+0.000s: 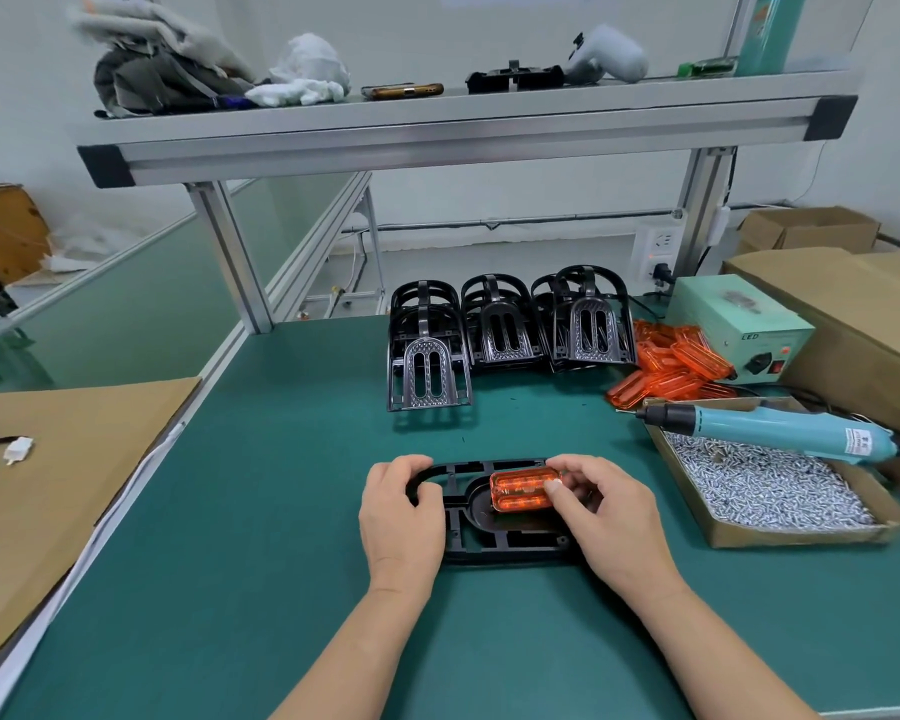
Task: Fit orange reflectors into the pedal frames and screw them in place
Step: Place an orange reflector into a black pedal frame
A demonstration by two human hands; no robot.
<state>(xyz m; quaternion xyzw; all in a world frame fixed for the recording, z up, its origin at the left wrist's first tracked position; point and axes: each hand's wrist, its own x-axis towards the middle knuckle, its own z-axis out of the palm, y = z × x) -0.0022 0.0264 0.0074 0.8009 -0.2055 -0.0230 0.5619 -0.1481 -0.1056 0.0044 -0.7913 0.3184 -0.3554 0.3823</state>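
Head camera, looking down on a green desk (281, 511): a cardboard sheet (48, 485) lies at far left. A person's left hand (404, 517) grips the left end of a black pedal frame (494, 550) lying flat on the desk, fingers (411, 467) curled round its rim. An orange reflector (520, 490) sits over the frame's middle, pinched at its right end by the right hand (609, 517). Behind, stacked frames (500, 335) stand in three piles, with loose reflectors (671, 366) heaped just beside a green power unit (739, 324). At right, an electric screwdriver (780, 428) rests across a cardboard box (801, 535) of screws (770, 491).
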